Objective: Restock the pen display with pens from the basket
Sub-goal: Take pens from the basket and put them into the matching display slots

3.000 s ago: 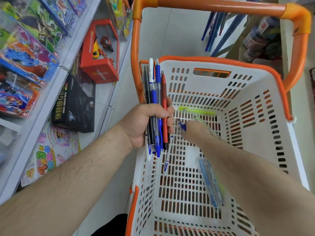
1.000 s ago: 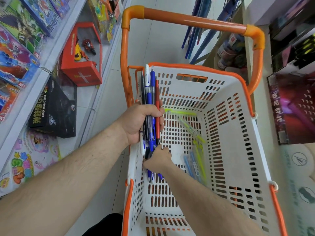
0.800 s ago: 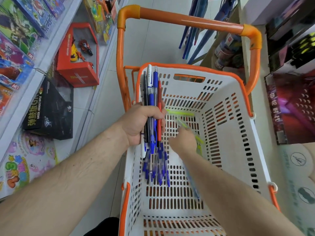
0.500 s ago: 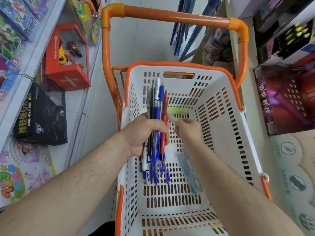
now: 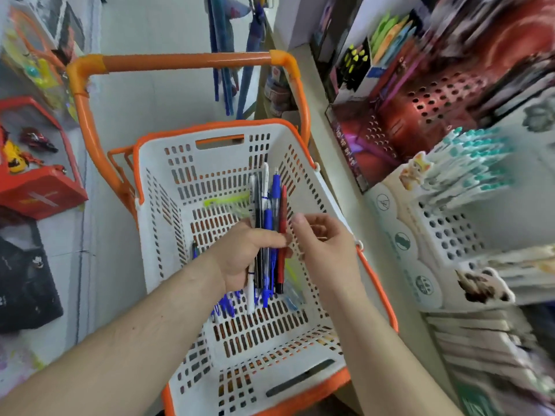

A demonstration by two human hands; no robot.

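Left hand (image 5: pixel 244 259) grips a bundle of pens (image 5: pixel 267 232) above the basket (image 5: pixel 303 175); right hand (image 5: pixel 322 244), beside it, looks loosely curled and empty. Collecting seems finished; next, carry them right to the pen display (image 5: pixel 450 232).

Upright pen bundle (image 5: pixel 267 235) above basket (image 5: pixel 240 349)

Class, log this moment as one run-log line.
left hand: grips pen bundle | right hand: fingers loosely curled, empty | basket: loose pens remain
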